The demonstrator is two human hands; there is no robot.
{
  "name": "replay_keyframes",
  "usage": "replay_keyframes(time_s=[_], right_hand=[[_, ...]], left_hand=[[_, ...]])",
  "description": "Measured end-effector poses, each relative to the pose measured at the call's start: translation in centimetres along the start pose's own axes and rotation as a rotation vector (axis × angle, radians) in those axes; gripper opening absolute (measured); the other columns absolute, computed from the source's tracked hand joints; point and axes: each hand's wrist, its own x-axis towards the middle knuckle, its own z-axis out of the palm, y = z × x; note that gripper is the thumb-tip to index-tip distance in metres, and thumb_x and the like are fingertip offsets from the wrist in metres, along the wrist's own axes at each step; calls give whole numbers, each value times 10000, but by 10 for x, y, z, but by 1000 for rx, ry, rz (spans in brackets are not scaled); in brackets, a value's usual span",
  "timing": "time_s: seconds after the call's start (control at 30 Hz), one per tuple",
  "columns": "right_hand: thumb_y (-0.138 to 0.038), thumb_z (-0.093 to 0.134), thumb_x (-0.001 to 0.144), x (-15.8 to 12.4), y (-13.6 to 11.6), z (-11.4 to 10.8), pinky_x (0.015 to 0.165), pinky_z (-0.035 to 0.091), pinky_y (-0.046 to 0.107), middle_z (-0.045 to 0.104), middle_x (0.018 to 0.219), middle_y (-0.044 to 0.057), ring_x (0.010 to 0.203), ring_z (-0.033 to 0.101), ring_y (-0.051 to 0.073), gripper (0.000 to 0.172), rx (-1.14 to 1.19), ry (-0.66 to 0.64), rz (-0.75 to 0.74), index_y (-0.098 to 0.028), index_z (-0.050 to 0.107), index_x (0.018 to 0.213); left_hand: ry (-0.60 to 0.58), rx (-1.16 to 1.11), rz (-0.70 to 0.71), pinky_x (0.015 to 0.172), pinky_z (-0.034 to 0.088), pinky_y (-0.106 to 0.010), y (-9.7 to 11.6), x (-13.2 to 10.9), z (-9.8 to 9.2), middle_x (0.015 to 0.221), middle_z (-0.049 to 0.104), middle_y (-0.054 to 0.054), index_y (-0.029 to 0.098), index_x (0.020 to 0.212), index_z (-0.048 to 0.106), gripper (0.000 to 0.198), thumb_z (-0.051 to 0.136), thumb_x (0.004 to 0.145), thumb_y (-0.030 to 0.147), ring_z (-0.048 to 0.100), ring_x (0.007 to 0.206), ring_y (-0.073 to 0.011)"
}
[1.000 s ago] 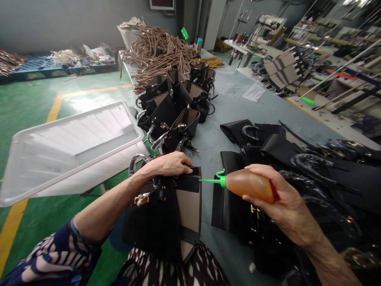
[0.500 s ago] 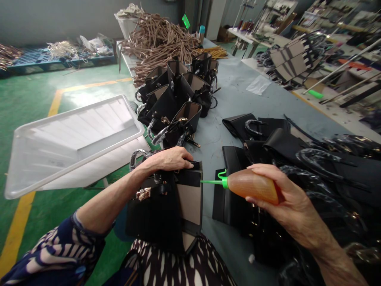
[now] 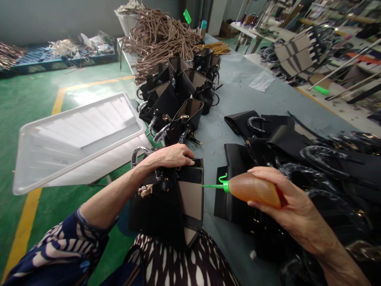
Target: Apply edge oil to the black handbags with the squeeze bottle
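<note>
My left hand (image 3: 171,155) is closed over the top edge of a black handbag (image 3: 166,202) with a tan inner panel, held at the near table edge above my lap. My right hand (image 3: 285,202) grips an amber squeeze bottle (image 3: 253,190) with a green nozzle. The nozzle tip touches the right edge of the bag's tan panel. A gold clasp shows on the bag's front, and a wrapped handle sticks out by my left wrist.
Several upright black bags (image 3: 178,91) stand further along the grey table (image 3: 238,91). Flat black bags and wrapped handles (image 3: 312,159) pile up on the right. A heap of tan straps (image 3: 160,39) lies at the far end. A white plastic tray (image 3: 77,135) sits left, above the green floor.
The view has shifted slightly. Both hands hold the same grip, and the bottle's nozzle has stayed at the bag's panel edge.
</note>
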Motion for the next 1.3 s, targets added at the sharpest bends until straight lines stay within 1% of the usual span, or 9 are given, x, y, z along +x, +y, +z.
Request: replay_keyframes(time_s=[0.2,0.4,0.53,0.83,1.07,1.2,1.3], right_hand=[[-427,692,791,-7,1,1,940,468,427,545,1217,30,1079,555,293,429,12,-29,6,-357,528,1181],[-400,689,805,-12,2,1,923,468,351,529,1222,16,1086,546,260,435,-12,-70,14,-344,501,1192],[-394,682,813,-17,4,4,910,471,329,514,1239,10,1094,540,250,442,4,-90,21,-349,485,1206],[-427,681,809,-27,6,8,910,460,320,514,1234,0,1077,545,239,440,26,-117,69,-364,492,1201],[-388,686,815,-33,10,12,960,423,290,500,1252,-10,1135,512,226,436,52,-150,85,-359,491,1203],[-379,681,822,-34,8,12,942,428,261,505,1239,-16,1128,515,207,424,51,-170,89,-354,487,1199],[-378,675,828,-34,6,12,923,437,247,514,1218,-19,1101,529,194,415,46,-190,98,-352,482,1195]], left_hand=[[10,-1,-7,619,321,-232,2,0,-1,702,598,12,161,755,646,213,511,777,324,505,679,-130],[12,16,8,623,338,-224,-2,2,-1,733,621,10,160,790,664,241,509,786,345,520,680,-130],[30,34,12,621,342,-220,-3,3,-1,750,631,9,165,818,673,251,510,787,353,526,683,-130],[33,57,11,601,332,-214,0,1,-2,743,628,20,164,803,665,242,504,785,344,521,664,-120],[43,48,-5,591,333,-219,1,1,-2,703,614,23,164,754,657,223,510,769,331,515,639,-119],[37,57,-5,590,334,-218,1,1,-2,686,607,22,164,744,655,228,501,773,329,515,635,-119],[41,70,-3,600,340,-219,1,1,-2,710,620,16,164,763,661,236,499,778,335,526,656,-126]])
